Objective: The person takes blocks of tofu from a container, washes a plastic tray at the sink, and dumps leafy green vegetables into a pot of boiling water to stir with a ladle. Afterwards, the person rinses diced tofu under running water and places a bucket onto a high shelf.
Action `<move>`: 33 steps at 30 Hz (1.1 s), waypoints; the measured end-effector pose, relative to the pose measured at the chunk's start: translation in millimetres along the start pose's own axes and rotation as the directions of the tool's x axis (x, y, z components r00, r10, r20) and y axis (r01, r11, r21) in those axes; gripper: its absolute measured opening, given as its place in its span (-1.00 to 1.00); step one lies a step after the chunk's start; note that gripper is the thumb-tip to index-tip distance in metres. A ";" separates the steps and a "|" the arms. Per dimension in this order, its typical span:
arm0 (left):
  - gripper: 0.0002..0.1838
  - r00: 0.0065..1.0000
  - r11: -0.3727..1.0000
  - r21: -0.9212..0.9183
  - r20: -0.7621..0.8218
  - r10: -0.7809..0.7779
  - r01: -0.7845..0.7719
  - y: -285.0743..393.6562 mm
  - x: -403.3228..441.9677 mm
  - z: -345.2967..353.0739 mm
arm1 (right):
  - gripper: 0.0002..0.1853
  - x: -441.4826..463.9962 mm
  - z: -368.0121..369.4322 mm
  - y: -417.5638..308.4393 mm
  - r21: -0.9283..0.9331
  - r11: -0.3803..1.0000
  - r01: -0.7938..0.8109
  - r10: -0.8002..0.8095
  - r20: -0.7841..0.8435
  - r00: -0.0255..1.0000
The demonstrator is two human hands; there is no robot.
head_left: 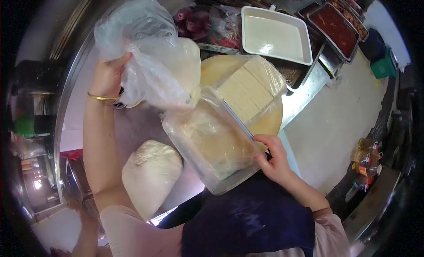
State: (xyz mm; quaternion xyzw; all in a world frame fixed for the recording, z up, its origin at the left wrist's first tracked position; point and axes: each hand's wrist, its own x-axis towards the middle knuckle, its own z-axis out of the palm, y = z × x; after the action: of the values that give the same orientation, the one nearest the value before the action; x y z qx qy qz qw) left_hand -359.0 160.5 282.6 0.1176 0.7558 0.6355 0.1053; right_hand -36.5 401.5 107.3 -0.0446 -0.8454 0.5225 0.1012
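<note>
My left hand (114, 70) is raised at the upper left, its fingers closed on a clear plastic bag (148, 49). Something pale and rounded (189, 64) shows in or behind the bag. My right hand (274, 159) grips the near right rim of a translucent plastic tub (221, 184), which is tilted in front of my apron. Crumpled clear film (207, 137) lies in the tub over something pale. Below my left forearm, a large smooth lump of dough (152, 175) rests on the metal worktop (187, 171).
Pale slabs (245, 89) under film lie on a round board (216, 64) beyond the tub. A white tray (276, 36) and a tray of dark red food (333, 29) stand at the back. Oil bottles (367, 157) are on the right; another arm (86, 232) shows lower left.
</note>
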 end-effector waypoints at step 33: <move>-0.44 0.598 0.177 0.682 0.451 0.662 -0.710 -78.3 -7.2 74.0 | -0.39 36.1 -41.0 68.0 -0.256 0.965 -0.050 -0.017 -0.252 0.968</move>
State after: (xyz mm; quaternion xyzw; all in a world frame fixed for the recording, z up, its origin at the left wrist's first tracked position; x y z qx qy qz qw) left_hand -332.7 214.7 192.9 0.4932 0.8163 0.1839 -0.2379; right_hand -64.8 474.5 68.8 -0.1307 -0.8866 0.3978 0.1967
